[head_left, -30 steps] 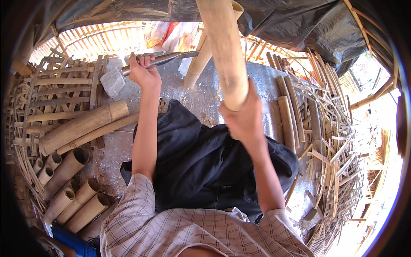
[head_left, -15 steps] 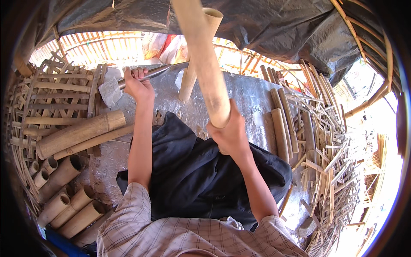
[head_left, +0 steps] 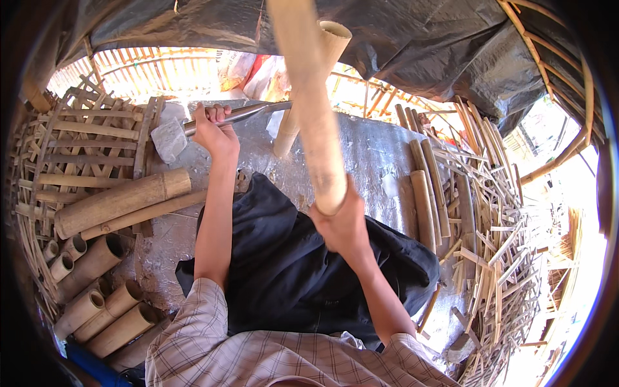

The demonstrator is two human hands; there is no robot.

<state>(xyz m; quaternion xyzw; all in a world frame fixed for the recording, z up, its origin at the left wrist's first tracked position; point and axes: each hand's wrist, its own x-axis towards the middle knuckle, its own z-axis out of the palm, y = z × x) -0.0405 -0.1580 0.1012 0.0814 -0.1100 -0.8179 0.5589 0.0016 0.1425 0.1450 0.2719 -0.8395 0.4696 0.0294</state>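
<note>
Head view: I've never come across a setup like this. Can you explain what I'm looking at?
There is no machine here, just a person's two bare hands. A wide fisheye camera worn on the head looks down, so straight edges bend toward the rim. The left hand grips a long metal tool; the right hand grips a bamboo pole, slightly blurred. Behind that pole leans a bamboo tube. On the grey surface are a stone block and bamboo sections at left, and split bamboo strips at right.
</note>
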